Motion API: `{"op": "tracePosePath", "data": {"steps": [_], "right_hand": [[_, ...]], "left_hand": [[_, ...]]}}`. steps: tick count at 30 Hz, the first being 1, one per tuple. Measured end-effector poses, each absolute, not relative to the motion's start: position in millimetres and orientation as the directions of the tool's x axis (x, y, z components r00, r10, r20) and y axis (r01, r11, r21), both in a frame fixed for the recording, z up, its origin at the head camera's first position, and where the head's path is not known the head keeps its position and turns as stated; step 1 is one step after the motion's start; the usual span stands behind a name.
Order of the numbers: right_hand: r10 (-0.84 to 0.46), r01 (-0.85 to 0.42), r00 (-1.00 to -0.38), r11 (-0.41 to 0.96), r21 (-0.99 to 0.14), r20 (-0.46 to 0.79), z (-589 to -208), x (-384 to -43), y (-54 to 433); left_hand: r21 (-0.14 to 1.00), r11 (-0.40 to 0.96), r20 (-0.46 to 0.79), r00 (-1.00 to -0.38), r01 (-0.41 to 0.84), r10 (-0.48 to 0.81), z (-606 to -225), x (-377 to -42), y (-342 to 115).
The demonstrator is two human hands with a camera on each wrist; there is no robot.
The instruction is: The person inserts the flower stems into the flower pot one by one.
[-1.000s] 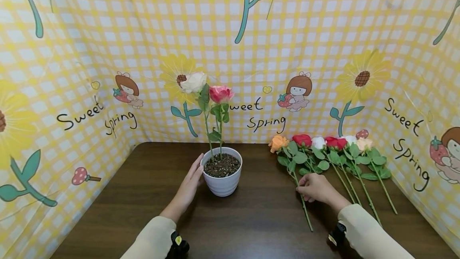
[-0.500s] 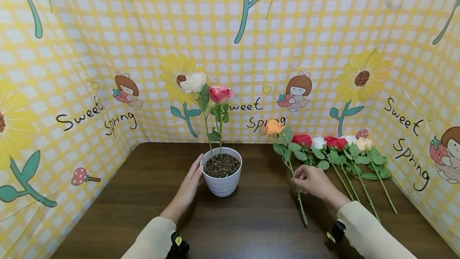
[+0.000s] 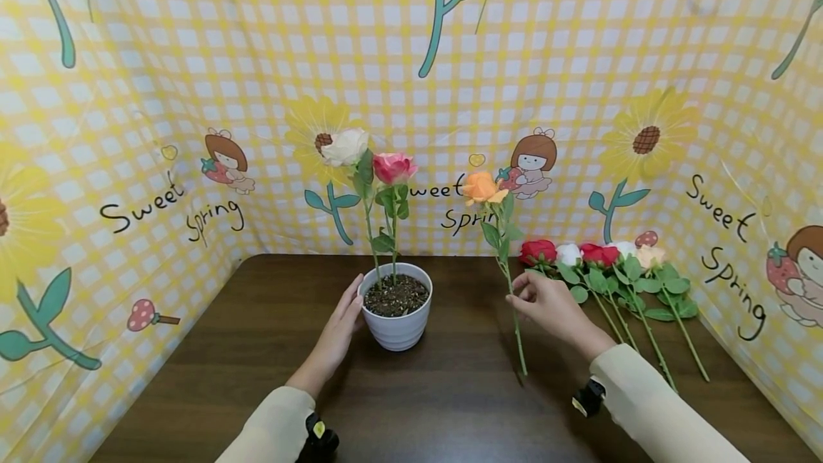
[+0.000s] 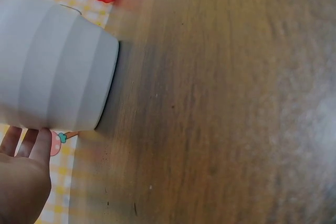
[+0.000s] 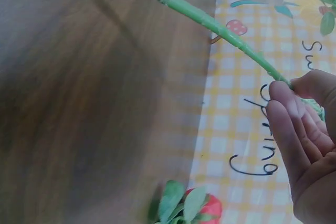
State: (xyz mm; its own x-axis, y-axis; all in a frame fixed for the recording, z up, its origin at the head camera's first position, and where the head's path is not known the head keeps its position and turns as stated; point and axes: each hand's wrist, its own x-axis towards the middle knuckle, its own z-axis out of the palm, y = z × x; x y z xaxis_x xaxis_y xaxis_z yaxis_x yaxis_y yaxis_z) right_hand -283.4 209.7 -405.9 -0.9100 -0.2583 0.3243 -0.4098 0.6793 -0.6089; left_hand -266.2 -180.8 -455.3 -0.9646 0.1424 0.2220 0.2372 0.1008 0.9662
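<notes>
My right hand (image 3: 551, 308) pinches the green stem of an orange rose (image 3: 484, 188) between thumb and fingertips. The rose stands nearly upright above the table, its bloom leaning left. In the right wrist view the bare stem end (image 5: 210, 23) points away from the fingers, and its shadow falls on the wood. My left hand (image 3: 337, 331) rests with extended fingers against the left side of a white ribbed pot (image 3: 397, 331); the left wrist view shows its fingertips at the pot wall (image 4: 58, 66). Dark soil fills the pot, and a white rose (image 3: 347, 147) and a pink rose (image 3: 393, 168) stand in it.
On the right of the brown table (image 3: 450, 399) several roses lie side by side, among them a red rose (image 3: 537, 251) and a peach rose (image 3: 651, 256). A yellow checked cloth (image 3: 566, 56) hangs behind and at both sides.
My right hand has lifted the orange rose off the row of lying flowers, moved it left and tilted it upright. The left hand and the pot stay in place.
</notes>
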Motion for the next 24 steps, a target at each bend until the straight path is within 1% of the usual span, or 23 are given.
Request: {"op": "tracePosePath", "data": {"steps": [7,14,21,24], "right_hand": [[-0.269,-0.495,-0.861,0.633,-0.595,0.431,-392,-289,195],[-0.275,-0.574,-0.802,0.601,-0.556,0.53,-378,-296,176],[-0.297,-0.662,-0.732,0.523,-0.537,0.613,-364,-301,153],[-0.298,-0.68,-0.718,0.496,-0.54,0.629,-359,-303,142]], "left_hand": [[0.967,0.107,0.217,-0.967,0.232,0.135,-455,-265,-181],[0.966,0.118,0.214,-0.968,0.23,0.133,-455,-264,-181],[0.967,0.113,0.214,-0.969,0.228,0.128,-455,-265,-181],[0.967,0.107,0.215,-0.967,0.23,0.133,-455,-265,-180]]}}
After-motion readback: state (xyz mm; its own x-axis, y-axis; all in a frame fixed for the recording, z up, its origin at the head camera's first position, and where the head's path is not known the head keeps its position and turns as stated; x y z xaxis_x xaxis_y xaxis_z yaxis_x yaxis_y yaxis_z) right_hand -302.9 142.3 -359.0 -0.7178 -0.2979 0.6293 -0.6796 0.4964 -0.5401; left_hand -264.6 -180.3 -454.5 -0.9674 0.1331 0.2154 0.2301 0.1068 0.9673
